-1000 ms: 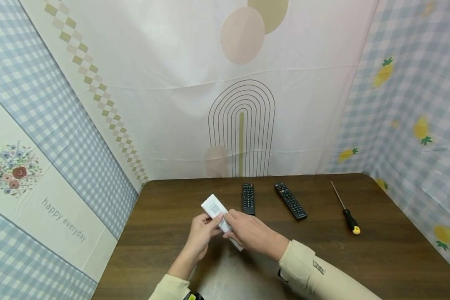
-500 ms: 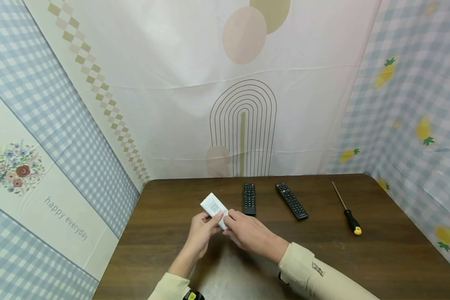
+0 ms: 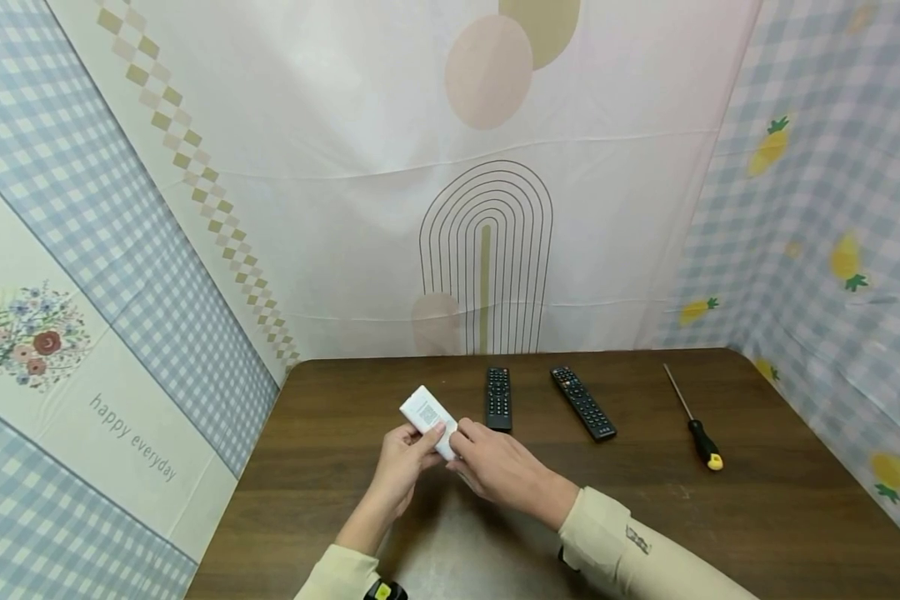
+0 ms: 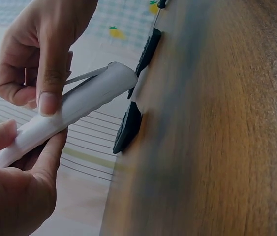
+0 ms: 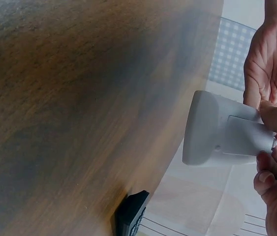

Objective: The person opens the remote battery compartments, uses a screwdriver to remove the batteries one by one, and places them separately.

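Note:
In the head view, my left hand (image 3: 401, 467) grips a slim white remote control (image 3: 426, 410) above the table, its thumb on the printed back. My right hand (image 3: 498, 467) is at the remote's nearer half. The left wrist view shows the battery cover (image 4: 86, 75) standing tilted off the remote's body, hinged near the far end. Its free edge runs behind my right thumb. From the right wrist, the cover (image 5: 249, 135) lies between my right thumb and curled fingers, which pinch its edge. The battery space under it is hidden.
Two black remotes (image 3: 498, 398) (image 3: 582, 403) lie on the brown wooden table (image 3: 330, 500) behind the hands. To the right lies a screwdriver (image 3: 697, 429) with a black and yellow handle. Patterned cloth (image 3: 360, 250) hangs at the back and both sides.
A second ago the white remote's lower end stuck out below my right hand; now that end is out of sight in the head view. Over the last half second the hands barely moved.

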{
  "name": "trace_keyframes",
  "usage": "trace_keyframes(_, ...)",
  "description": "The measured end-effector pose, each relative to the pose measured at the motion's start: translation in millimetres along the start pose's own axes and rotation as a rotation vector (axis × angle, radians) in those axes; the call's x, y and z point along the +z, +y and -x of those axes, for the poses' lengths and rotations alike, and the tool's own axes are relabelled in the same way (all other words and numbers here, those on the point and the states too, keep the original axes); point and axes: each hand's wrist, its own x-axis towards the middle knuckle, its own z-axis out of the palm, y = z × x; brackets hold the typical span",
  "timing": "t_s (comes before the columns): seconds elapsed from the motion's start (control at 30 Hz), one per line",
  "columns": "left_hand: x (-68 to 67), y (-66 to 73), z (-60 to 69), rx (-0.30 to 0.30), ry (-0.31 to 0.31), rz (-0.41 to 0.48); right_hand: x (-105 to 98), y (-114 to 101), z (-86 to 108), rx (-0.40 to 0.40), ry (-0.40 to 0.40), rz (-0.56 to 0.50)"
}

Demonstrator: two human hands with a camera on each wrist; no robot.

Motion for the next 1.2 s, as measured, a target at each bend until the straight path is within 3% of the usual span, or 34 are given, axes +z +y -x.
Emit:
trace_keyframes(0.5, -7.6, 1.5, -1.1, 0.013, 0.046, 0.019, -5.9, 7.4, 3.7, 0.076, 0.053, -0.094)
trace_keyframes(0.97, -9.4, 4.4, -0.4, 0.013, 0.084, 0.02, -2.9, 13.0, 8.3, -0.022, 0.248, -0.096)
trace_keyframes(1.2, -12.6, 4.3, -0.2, 0.008, 0.095, 0.022, -6.7, 21.3, 12.8, -0.023, 0.306, -0.081)
